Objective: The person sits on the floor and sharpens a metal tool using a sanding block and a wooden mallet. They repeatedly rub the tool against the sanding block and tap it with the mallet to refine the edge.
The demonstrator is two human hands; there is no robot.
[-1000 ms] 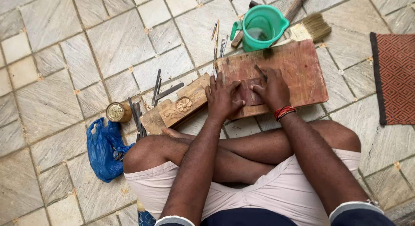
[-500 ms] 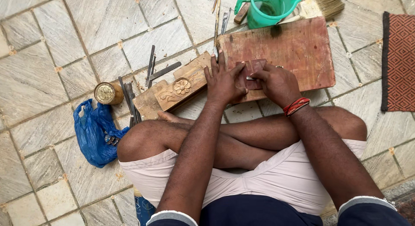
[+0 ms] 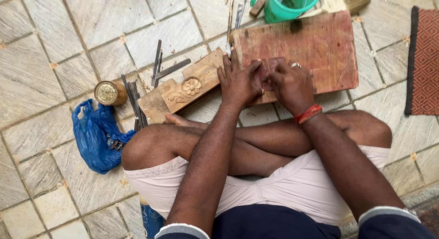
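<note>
Both hands meet over a small reddish-brown flat wooden piece (image 3: 264, 73), which lies on the near left part of a large worn reddish wooden board (image 3: 320, 47) set on the tiled floor. The left hand (image 3: 238, 81) presses flat on the piece's left side with fingers spread and the thumb reaching across toward the other hand. The right hand (image 3: 290, 83) curls its fingers onto the piece's right side, a ring showing on one finger and a red thread band (image 3: 308, 114) around the wrist. Whether either hand clamps the piece or only bears down on it, I cannot tell.

Just left of the left hand, a pale wooden block carved with a flower (image 3: 185, 90) lies slanted, touching the board's edge. Further left, several thin dark metal chisels (image 3: 160, 67) are scattered on the grey stone tiles (image 3: 68, 33). A small round brass-lidded tin (image 3: 109, 92) stands near them, with a crumpled blue plastic bag (image 3: 96, 136) below it. Beyond the board sits a green plastic mug (image 3: 288, 6). A red patterned woven mat (image 3: 423, 61) lies at the right edge. The person sits cross-legged, bare knees under the forearms.
</note>
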